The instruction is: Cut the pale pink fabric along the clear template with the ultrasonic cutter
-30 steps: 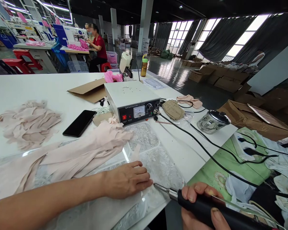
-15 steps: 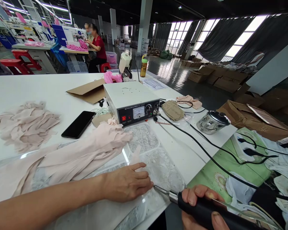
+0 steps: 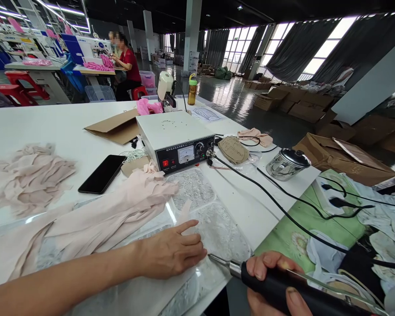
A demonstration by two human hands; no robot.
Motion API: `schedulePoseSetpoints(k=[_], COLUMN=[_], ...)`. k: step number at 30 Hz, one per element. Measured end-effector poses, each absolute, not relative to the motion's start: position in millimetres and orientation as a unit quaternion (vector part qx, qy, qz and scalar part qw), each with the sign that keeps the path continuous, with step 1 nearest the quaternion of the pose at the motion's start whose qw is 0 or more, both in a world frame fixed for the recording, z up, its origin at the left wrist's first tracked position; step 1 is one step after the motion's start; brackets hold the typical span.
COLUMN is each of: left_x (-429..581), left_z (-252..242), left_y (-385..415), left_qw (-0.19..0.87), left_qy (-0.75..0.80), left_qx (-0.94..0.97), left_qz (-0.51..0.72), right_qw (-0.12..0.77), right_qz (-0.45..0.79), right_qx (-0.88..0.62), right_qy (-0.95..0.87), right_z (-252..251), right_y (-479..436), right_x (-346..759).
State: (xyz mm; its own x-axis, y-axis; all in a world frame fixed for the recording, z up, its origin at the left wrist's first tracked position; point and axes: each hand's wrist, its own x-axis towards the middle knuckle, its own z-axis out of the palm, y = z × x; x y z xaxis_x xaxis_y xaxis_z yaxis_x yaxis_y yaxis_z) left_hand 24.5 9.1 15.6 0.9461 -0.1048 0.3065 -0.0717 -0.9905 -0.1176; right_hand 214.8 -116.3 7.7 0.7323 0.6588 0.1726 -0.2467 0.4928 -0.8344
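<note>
My left hand (image 3: pixel 171 252) lies palm down with its fingers apart, pressing on a thin pale pink fabric piece (image 3: pixel 141 294). A narrow end of pink fabric (image 3: pixel 185 211) sticks out beyond it. Under the fabric is a clear, scuffed plastic mat (image 3: pixel 222 221). My right hand (image 3: pixel 261 266) is wrapped round the black handle of a handheld ultrasonic welder (image 3: pixel 276 285). Its pointed metal tip is close beside my left fingertips, near the mat; I cannot tell whether it touches. More pink fabric pieces (image 3: pixel 118 199) lie layered left of the hand.
A control box (image 3: pixel 181 131) stands behind the mat, its black cable (image 3: pixel 260 184) running to the right. A phone (image 3: pixel 102 174), a fabric pile (image 3: pixel 31 180), cardboard (image 3: pixel 115 125), and a lidded metal pot (image 3: pixel 288 164) are on the table (image 3: pixel 230 188). A person sits at a sewing machine.
The whole view has shifted slightly, so the scene sits a little further left. Both hands, the welder and the fabric keep nearly the same positions relative to one another.
</note>
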Motion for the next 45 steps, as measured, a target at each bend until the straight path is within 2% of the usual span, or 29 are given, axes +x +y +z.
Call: schedulePoseSetpoints(k=[13, 45], left_x=[22.7, 22.2], left_z=[14.2, 11.9], left_y=[7.4, 6.4], left_qw=[0.067, 0.061], left_qy=[0.039, 0.030], left_qx=[-0.987, -0.987], left_qz=[-0.142, -0.144], right_qw=[0.860, 0.834], right_qz=[0.243, 0.270], right_qx=[-0.381, -0.371], right_qy=[-0.238, -0.306], right_z=[2.6, 7.9], right_y=[-110.8, -101.8], right_x=[218.9, 218.1])
